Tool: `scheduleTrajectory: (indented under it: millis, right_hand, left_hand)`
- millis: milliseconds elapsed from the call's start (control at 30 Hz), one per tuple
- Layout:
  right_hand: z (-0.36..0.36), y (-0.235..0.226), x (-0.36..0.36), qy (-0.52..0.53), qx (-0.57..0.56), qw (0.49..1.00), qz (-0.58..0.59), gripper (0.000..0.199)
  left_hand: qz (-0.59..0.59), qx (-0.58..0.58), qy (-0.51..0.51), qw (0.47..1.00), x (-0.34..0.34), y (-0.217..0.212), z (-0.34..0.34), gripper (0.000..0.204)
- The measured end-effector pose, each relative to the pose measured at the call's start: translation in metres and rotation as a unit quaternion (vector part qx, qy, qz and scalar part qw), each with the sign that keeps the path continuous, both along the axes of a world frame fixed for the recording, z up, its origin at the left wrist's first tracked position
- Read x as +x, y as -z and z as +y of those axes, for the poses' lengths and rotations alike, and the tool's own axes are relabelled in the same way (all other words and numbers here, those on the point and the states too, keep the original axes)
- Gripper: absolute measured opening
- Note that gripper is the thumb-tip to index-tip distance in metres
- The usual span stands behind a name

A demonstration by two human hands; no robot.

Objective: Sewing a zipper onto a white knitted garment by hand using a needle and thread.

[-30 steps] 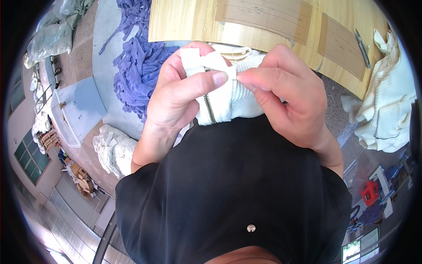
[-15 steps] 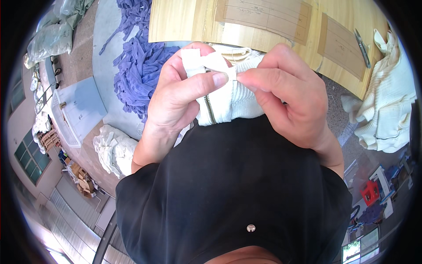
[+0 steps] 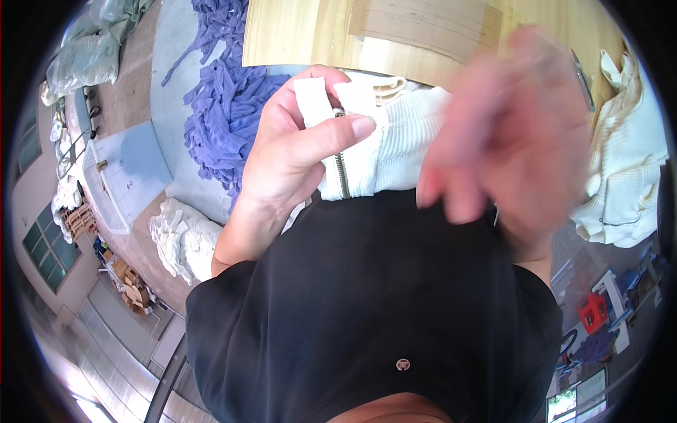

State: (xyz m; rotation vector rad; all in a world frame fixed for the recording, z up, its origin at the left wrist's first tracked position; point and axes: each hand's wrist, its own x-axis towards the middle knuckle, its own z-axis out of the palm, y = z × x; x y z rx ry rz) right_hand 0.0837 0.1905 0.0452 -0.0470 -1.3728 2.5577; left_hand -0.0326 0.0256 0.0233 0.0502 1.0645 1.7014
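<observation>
My left hand (image 3: 293,144) pinches the top edge of a white ribbed knit garment (image 3: 409,134), thumb pressed flat on the front. A brass-toothed zipper (image 3: 342,175) runs down the cloth just below that thumb. Two white tape ends (image 3: 312,101) stick up beside the fingers. Off to the right of the garment is my right hand (image 3: 511,144), raised and smeared by motion. Its fingers are too blurred to show whether they hold anything.
A wooden table (image 3: 296,35) with brown paper patterns (image 3: 423,28) lies ahead. Scissors-like metal tool (image 3: 582,79) rests at its right. Purple fabric strips (image 3: 229,116) heap on the left; white knit garments (image 3: 624,176) hang at the right. A clear plastic bin (image 3: 127,176) stands left.
My right hand has let go of the cloth at the zipper top and swung away to the right. The left hand keeps its grip, and the tape ends now stand apart.
</observation>
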Motion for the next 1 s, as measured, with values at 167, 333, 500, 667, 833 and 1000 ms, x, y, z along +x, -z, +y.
scheduleTrajectory:
  millis: [167,333,500,667,833,1000]
  right_hand:
    - [0.054,-0.005,0.003,0.215,0.336,0.901,0.170,0.027]
    - [0.018,0.020,0.024,0.309,0.260,0.915,-0.006,0.012]
    - [0.021,0.032,0.024,0.041,0.544,0.832,-0.103,0.016]
    - [0.159,0.062,0.045,0.395,0.711,0.496,-0.303,0.023]
    - [0.234,0.117,0.096,0.231,0.688,0.506,-0.466,0.030]
    - [0.242,0.120,0.120,0.273,0.558,0.657,-0.427,0.024]
  left_hand:
    - [0.033,-0.029,-0.006,0.999,0.002,-0.001,0.004,0.028]
    - [0.086,-0.078,-0.018,0.993,0.003,-0.001,0.009,0.040]
    - [0.144,-0.109,-0.010,0.983,-0.010,0.006,0.015,0.035]
    - [0.147,-0.119,-0.014,0.982,-0.006,-0.002,0.014,0.033]
    - [0.083,-0.058,0.070,0.992,-0.010,-0.008,0.018,0.046]
    - [-0.008,-0.016,0.122,0.992,-0.014,-0.001,0.014,0.060]
